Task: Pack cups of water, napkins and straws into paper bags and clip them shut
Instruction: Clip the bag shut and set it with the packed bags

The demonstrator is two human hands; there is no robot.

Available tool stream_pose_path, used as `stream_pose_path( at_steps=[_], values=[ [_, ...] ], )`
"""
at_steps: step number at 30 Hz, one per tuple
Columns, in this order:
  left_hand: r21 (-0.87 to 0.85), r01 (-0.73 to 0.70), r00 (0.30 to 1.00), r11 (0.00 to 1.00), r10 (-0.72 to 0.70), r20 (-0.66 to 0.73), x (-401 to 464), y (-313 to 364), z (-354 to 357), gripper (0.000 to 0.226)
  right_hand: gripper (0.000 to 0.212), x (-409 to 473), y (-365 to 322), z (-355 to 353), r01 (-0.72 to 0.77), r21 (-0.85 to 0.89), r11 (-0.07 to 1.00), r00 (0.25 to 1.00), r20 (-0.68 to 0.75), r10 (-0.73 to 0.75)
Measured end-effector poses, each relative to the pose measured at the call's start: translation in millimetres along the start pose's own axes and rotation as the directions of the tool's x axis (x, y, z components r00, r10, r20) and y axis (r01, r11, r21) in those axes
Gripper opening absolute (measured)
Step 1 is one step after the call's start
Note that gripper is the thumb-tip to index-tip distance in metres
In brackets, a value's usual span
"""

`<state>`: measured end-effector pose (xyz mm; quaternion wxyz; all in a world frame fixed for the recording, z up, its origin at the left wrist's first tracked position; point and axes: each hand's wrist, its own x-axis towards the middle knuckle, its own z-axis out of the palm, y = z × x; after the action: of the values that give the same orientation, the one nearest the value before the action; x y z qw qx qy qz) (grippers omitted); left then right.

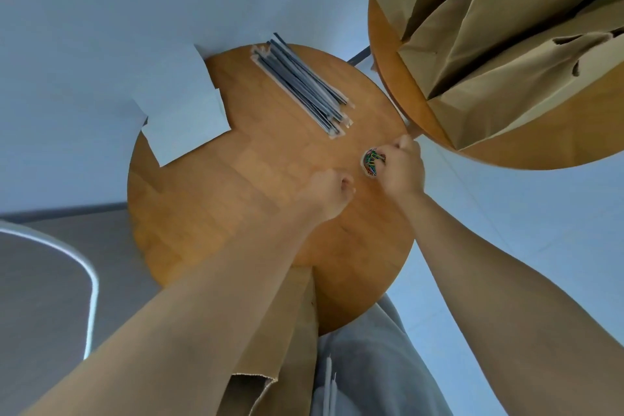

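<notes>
Reaching into the clip tub (pixel 371 162), right hand (pixel 403 167) is pinching at clips; left hand (pixel 329 192), fisted, is holding nothing visible. Tangled clips could be dragging the tub off the worktop (pixel 236 179).

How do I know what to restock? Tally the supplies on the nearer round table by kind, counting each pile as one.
Pile of wrapped straws: 1
Pile of white napkins: 1
Small container of coloured clips: 1
Brown paper bag at the near edge: 1
Total: 4
Single straws, napkins and clips overlap too much to count.
</notes>
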<state>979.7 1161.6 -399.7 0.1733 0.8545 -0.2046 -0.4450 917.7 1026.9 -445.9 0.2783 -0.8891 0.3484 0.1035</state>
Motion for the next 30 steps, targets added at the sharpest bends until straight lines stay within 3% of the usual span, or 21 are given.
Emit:
stream_pose_path(
  at_steps=[5,13,15,19,22,27,30],
  values=[
    [-0.025,-0.015,1.0,1.0,0.015,0.001,-5,-7,-4,0.02,0.018,-3,-2,1,0.051,-0.117,0.992,0.998,-0.022,-0.054],
    [-0.051,-0.023,0.999,0.998,0.022,-0.027,-25,-16,-13,0.021,0.003,-22,-9,-10,-0.037,0.143,0.989,0.998,-0.051,0.045],
    [-0.066,-0.027,0.999,0.997,0.025,-0.027,-35,-17,-18,0.02,0.013,-32,-20,-16,-0.046,0.261,0.964,0.998,-0.025,0.055],
    [-0.09,-0.086,0.996,0.992,0.085,-0.018,-63,-12,-32,0.017,0.022,-66,-55,-36,-0.051,0.502,0.863,0.998,-0.014,0.067],
    [-0.11,-0.115,0.992,0.987,0.109,-0.057,-91,-12,-49,0.017,0.037,-106,-88,-56,0.028,0.656,0.754,1.0,-0.021,-0.018],
    [-0.116,-0.149,0.982,0.982,0.134,-0.133,-156,-33,-76,0.016,0.026,-185,-132,-73,0.045,0.821,0.568,0.992,0.031,-0.123],
    [-0.115,-0.198,0.968,0.974,0.176,-0.177,-201,-58,-83,0.019,0.021,-228,-146,-73,0.074,0.847,0.527,0.988,0.01,-0.155]
  ],
)
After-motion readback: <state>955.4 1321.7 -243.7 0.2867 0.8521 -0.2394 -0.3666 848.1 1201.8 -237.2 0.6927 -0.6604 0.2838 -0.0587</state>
